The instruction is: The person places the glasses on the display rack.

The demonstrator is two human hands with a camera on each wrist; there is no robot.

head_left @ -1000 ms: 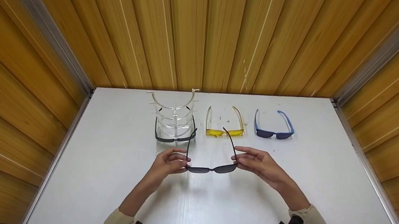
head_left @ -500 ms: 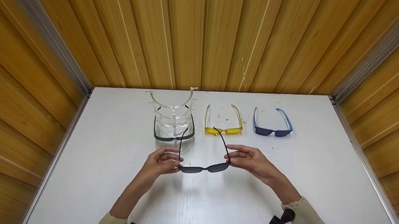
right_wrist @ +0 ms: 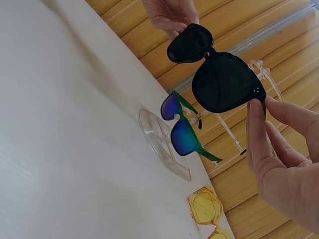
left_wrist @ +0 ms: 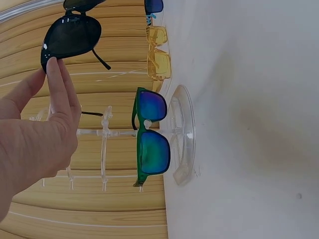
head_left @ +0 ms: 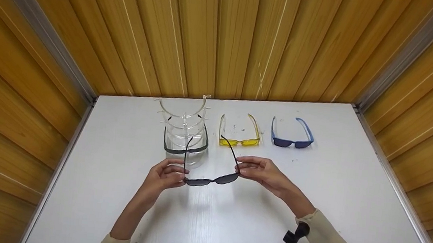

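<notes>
A pair of black sunglasses [head_left: 198, 182] is held up in front of me, temples unfolded and pointing away. My left hand [head_left: 164, 175] pinches its left hinge corner between thumb and fingers. At the opposite corner, my right hand [head_left: 261, 173] pinches the frame the same way. Just beyond is a clear plastic glasses stand [head_left: 185, 124] with several curved tiers. Green-framed sunglasses [left_wrist: 152, 132] with mirrored blue-green lenses sit on its lowest tier. In the right wrist view the black sunglasses [right_wrist: 224, 82] show large dark lenses, clear of the white table.
Yellow glasses [head_left: 239, 142] lie on the white table [head_left: 262, 227] right of the stand, temples toward the back. Farther right lie blue sunglasses [head_left: 292, 143] with dark lenses. Wood-patterned panels [head_left: 235, 41] wall the table at the back and sides.
Both hands have shifted left together with the black sunglasses, which now overlap the front of the stand in the head view. The grip is unchanged.
</notes>
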